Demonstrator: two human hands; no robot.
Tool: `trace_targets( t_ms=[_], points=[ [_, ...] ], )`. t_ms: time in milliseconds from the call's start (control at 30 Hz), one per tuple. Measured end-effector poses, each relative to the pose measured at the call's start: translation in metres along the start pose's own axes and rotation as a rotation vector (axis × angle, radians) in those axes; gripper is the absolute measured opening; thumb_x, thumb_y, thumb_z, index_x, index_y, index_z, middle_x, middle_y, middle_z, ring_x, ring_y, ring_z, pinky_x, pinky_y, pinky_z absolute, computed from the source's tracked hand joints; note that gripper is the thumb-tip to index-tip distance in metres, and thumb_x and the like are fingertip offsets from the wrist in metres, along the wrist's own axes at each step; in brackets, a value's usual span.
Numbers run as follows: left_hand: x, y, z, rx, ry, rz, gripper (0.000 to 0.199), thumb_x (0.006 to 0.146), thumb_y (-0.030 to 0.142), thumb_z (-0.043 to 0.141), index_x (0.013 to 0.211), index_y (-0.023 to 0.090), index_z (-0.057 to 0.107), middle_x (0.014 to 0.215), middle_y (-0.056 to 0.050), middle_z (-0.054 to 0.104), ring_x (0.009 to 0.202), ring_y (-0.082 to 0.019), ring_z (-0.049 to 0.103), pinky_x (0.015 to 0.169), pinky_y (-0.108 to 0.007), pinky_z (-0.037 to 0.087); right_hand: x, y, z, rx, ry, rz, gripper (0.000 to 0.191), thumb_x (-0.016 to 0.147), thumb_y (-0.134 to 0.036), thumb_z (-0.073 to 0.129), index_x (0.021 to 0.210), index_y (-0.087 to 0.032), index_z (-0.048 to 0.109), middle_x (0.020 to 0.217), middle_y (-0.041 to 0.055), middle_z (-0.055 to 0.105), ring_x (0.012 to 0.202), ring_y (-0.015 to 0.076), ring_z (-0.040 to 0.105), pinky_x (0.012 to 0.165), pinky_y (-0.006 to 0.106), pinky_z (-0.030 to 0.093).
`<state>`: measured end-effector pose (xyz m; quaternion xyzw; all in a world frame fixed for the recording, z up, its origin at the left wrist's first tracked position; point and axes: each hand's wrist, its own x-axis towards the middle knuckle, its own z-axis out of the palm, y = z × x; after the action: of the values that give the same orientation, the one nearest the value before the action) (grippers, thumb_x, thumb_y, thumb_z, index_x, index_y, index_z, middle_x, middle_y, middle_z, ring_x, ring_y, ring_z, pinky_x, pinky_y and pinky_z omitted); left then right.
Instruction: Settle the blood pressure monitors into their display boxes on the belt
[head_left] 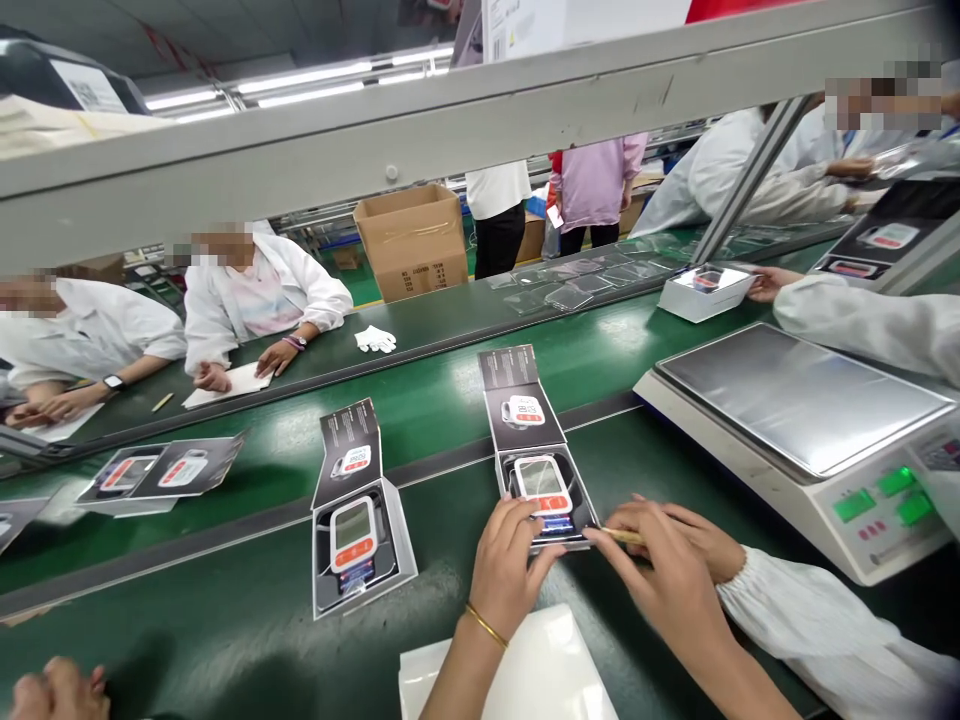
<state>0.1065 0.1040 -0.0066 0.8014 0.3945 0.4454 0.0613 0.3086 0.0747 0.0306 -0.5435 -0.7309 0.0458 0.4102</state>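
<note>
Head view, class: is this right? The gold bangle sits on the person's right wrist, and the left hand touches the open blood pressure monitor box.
No. The head view shows the gold bangle on the left wrist, not the right. The left hand does touch the open blood pressure monitor box.

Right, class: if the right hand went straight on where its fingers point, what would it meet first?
The right hand would meet the open monitor box, seemingly touching it already.
</note>
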Motion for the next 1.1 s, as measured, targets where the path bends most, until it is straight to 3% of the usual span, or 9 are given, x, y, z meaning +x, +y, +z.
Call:
trace_targets(
  t_ms=[67,167,367,500,667,767,900,1033,1100],
  points=[
    [-0.001,0.000,-0.003,0.023,0.004,0.024,0.018,0.100,0.034,0.061,0.108,0.018,0.061,0.112,-0.010,0.075,0.112,-0.023,0.071,0.109,-0.049,0.059,-0.011,-0.004,0.002,0.012,-0.083,-0.066,0.011,0.105,-0.034,0.058,0.111,-0.027,0.064,0.095,0.0024,0.067,0.085,0.0201,0.069,0.077,0.033,0.054],
    [-0.002,-0.001,-0.007,0.081,0.006,0.044,0.016,0.102,0.031,0.057,0.109,0.018,0.062,0.114,-0.009,0.076,0.113,-0.022,0.071,0.110,-0.047,0.058,-0.029,-0.011,0.012,-0.020,-0.221,-0.112,0.031,0.107,-0.039,0.052,0.136,-0.034,0.060,0.097,0.0020,0.068,0.082,0.0190,0.071,0.073,0.031,0.057],
    [-0.017,-0.004,-0.036,0.232,0.039,0.023,0.021,0.102,0.034,0.060,0.113,0.017,0.066,0.116,-0.003,0.077,0.116,-0.016,0.070,0.129,-0.040,0.031,-0.039,-0.017,0.024,0.080,-0.288,0.143,0.053,0.105,-0.050,0.051,0.154,-0.034,0.039,0.098,0.0012,0.069,0.081,0.0176,0.072,0.072,0.027,0.060],
    [-0.040,-0.013,-0.080,0.456,0.041,-0.013,0.026,0.102,0.026,0.058,0.127,0.023,0.068,0.119,-0.001,0.076,0.117,-0.015,0.068,0.132,-0.037,0.017,-0.040,-0.019,0.022,0.194,-0.358,0.239,0.050,0.104,-0.052,0.052,0.148,-0.032,0.043,0.093,-0.0018,0.066,0.064,0.0141,0.066,0.064,0.025,0.057],
    [-0.073,-0.029,-0.133,0.636,0.013,-0.038,0.032,0.098,0.015,0.063,0.129,0.020,0.068,0.124,-0.007,0.072,0.121,-0.019,0.065,0.129,-0.040,0.025,-0.048,-0.035,0.028,0.200,-0.544,0.258,0.020,0.102,-0.044,0.056,0.115,-0.029,0.055,0.091,-0.0021,0.066,0.067,0.0166,0.066,0.064,0.028,0.053],
    [-0.088,-0.028,-0.150,0.679,0.014,-0.087,0.037,0.097,0.013,0.064,0.133,0.019,0.066,0.129,-0.009,0.070,0.125,-0.021,0.063,0.128,-0.043,0.029,-0.053,-0.045,0.034,0.104,-0.655,0.216,0.011,0.099,-0.032,0.059,0.092,-0.027,0.052,0.089,-0.0024,0.066,0.072,0.0188,0.068,0.065,0.030,0.050],
    [-0.108,-0.006,-0.142,0.689,0.050,-0.137,0.042,0.096,0.012,0.063,0.138,0.016,0.061,0.141,-0.012,0.064,0.140,-0.026,0.053,0.126,-0.046,0.034,-0.052,-0.048,0.040,-0.071,-0.681,0.195,0.017,0.097,-0.027,0.064,0.088,-0.027,0.050,0.087,-0.0020,0.066,0.071,0.0207,0.068,0.060,0.030,0.047],
    [-0.130,0.013,-0.111,0.564,-0.267,0.060,0.041,0.105,0.028,0.046,0.143,0.015,0.056,0.143,-0.002,0.066,0.135,-0.019,0.059,0.114,-0.034,0.051,-0.044,-0.052,0.048,-0.172,-0.731,0.183,0.021,0.092,-0.018,0.069,0.086,-0.025,0.050,0.087,-0.0013,0.067,0.075,0.0226,0.069,0.063,0.030,0.047],
    [-0.140,0.011,-0.097,0.571,-0.344,0.119,0.043,0.107,0.034,0.042,0.143,0.015,0.057,0.144,0.000,0.066,0.131,-0.018,0.063,0.102,-0.032,0.059,-0.041,-0.057,0.051,-0.185,-0.766,0.176,0.021,0.091,-0.013,0.068,0.086,-0.025,0.051,0.089,-0.0007,0.067,0.079,0.0237,0.070,0.067,0.031,0.047]
  ],
)
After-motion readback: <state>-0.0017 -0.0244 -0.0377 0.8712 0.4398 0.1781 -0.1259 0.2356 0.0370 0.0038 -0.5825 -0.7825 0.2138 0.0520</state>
